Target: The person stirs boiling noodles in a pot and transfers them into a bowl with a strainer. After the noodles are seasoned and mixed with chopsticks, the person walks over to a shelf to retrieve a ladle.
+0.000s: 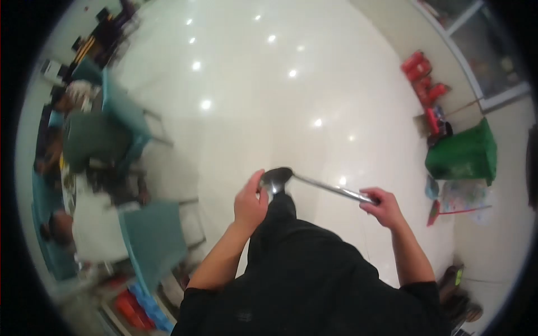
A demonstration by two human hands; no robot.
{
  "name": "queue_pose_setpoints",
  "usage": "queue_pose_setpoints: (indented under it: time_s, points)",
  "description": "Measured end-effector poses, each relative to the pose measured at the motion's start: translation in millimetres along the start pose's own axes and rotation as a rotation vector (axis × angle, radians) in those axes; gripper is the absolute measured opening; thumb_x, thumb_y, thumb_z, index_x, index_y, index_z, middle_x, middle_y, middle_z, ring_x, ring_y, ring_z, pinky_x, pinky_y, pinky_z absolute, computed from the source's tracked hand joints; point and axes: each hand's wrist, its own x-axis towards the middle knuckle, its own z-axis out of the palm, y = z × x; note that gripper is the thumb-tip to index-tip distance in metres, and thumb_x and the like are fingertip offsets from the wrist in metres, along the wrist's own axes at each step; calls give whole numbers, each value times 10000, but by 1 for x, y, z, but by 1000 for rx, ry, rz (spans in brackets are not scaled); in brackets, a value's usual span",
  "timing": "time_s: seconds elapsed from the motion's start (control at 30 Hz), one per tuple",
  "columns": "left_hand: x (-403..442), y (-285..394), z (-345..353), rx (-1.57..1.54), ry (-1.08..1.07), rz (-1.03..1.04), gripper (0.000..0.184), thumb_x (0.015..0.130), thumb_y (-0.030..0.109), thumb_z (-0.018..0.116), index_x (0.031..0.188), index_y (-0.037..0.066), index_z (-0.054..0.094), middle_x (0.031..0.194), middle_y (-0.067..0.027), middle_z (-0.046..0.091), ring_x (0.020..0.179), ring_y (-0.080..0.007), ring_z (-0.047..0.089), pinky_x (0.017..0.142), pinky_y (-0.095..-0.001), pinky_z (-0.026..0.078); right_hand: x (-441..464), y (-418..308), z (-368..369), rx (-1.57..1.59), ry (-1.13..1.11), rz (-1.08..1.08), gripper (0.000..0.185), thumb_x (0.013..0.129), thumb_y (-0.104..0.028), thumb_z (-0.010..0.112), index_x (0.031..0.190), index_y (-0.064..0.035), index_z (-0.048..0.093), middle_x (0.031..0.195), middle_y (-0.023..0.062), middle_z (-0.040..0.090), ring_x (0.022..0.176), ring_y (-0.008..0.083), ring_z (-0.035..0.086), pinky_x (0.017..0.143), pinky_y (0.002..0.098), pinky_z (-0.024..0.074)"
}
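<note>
A metal ladle (330,187) with a long shiny handle is held level in front of my body, above the pale floor. My left hand (251,201) grips the edge of its round, dark bowl, fingers on the far side. The dark end of the handle sits in my right hand (382,207), with the fingers closed round it. Below the bowl, my dark trouser leg shows.
On the left, people sit on teal chairs (154,241) at a white table (98,224). Red extinguishers (416,67), a green bin (464,152) and a red-handled tool (464,211) stand along the right wall. Red and blue items lie at lower left.
</note>
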Motion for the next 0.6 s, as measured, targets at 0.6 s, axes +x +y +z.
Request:
queue_pose_setpoints:
  time_s: [0.6]
  points:
    - [720, -100, 114, -236, -367, -686, 241, 908, 208, 581, 983, -12, 645, 774, -77, 641, 719, -147, 592, 663, -294, 483, 700, -205, -214, 754, -237, -95, 231, 870, -137, 648, 1067, -18, 667, 878, 65, 670, 763, 113, 618, 693, 255, 515]
